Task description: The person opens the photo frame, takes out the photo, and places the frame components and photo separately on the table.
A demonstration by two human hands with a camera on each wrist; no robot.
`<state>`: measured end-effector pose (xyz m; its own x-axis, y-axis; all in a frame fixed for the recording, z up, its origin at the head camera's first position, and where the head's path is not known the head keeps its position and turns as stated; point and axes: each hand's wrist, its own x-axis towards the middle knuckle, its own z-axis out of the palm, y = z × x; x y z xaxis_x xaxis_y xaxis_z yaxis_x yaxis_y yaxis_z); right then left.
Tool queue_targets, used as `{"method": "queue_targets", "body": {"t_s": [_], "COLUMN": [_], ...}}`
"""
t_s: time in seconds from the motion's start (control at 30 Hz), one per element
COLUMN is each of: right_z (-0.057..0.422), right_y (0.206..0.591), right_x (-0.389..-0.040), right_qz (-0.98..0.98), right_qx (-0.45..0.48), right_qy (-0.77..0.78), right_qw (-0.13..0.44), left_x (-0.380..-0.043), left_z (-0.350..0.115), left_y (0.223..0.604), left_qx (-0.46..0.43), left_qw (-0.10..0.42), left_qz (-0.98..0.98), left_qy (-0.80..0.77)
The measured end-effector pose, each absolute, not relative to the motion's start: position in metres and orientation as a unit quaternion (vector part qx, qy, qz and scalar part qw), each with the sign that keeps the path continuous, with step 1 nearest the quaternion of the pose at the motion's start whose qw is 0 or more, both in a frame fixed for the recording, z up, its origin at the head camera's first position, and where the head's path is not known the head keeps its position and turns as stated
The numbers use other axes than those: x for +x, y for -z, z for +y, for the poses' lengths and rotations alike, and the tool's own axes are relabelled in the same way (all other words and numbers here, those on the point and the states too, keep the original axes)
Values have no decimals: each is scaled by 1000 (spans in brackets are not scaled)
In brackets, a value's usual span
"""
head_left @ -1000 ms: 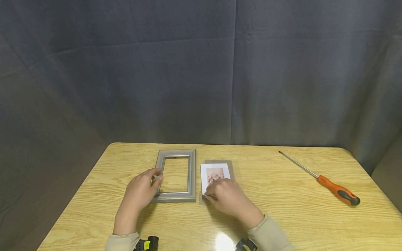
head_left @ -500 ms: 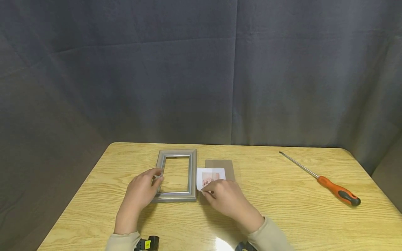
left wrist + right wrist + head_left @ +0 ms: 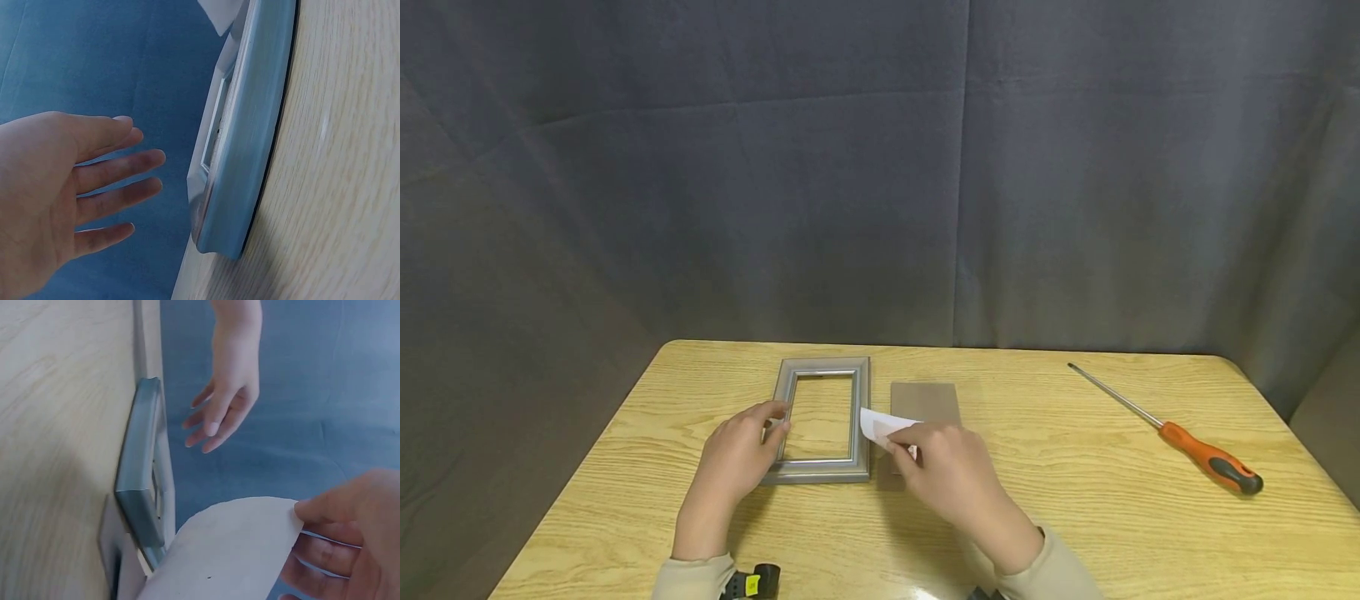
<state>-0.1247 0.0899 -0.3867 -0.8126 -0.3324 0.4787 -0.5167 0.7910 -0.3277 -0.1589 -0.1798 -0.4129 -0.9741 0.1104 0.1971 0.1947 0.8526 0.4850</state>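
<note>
In the head view, my right hand pinches a white paper print by its edge between thumb and fingers. The print is lifted and tilted, and its far end reaches the right side of a grey picture frame. From the right wrist, the paper curves as it hangs from the fingertips. My left hand hovers at the frame's left side. The left wrist view shows that hand with fingers loosely extended, apart from the frame. A brown backing board lies under the right hand, partly hidden.
A screwdriver with an orange and black handle lies at the right of the wooden table. A dark curtain hangs behind the table's far edge.
My right hand has raised the paper print off the backing board and brought it left toward the frame, tilting it. The left hand and the frame stay in place.
</note>
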Motion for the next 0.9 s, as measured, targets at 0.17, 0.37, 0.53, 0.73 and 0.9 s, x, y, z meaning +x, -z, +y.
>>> {"method": "queue_targets", "body": {"t_s": [0.17,0.37,0.53,0.73,0.9], "right_z": [94,103,111,125,139], "right_y": [379,369,361,357,358], "right_x": [-123,-122,-123,-130,-137], "right_qz": [-924,-916,-906,-893,-885], "right_qx": [222,221,215,185,151], "right_qy": [-224,-239,-254,-278,-281], "right_qw": [215,236,262,300,338], "left_x": [-159,-158,-158,-158,-158], "left_z": [-180,-180,-180,-180,-179], "left_y": [412,411,411,411,412], "left_qx": [-81,-79,-79,-80,-82], "left_qw": [81,80,77,78,85], "left_qz": [-959,-959,-959,-959,-958], "left_qy": [259,260,260,261,261]}}
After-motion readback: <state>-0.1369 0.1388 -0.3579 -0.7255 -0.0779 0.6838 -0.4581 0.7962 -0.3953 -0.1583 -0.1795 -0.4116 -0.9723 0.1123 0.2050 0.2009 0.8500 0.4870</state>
